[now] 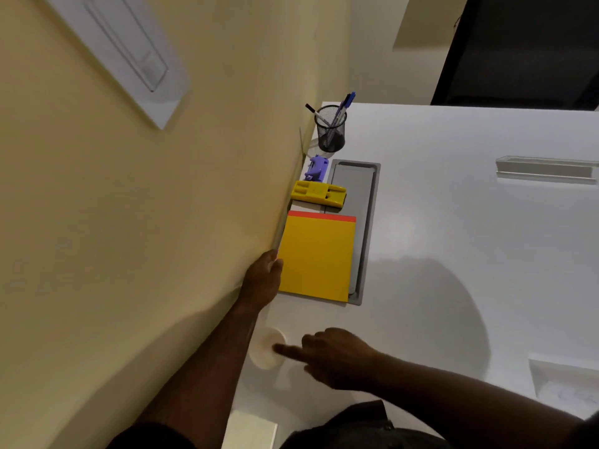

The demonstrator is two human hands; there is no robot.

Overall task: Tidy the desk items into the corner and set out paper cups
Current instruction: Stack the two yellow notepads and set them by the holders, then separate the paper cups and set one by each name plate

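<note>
Head view: my left hand (262, 280) touches the edge of the yellow notepad (317, 257), grip hidden; my right hand (337, 354), forefinger out, touches a pale disc (262, 354) nearer me. Shoving the notepad could knock the yellow tool (319, 192) beyond.

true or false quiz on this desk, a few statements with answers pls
1. The mesh pen holder holds pens. True.
2. The yellow notepad lies mid-desk. False: it lies along the wall, with the left hand at its edge.
3. The right hand stretches its index finger out to the paper cup. True.
4. The yellow punch sits on the notepad. False: it lies beyond the notepad, apart from it.
</note>
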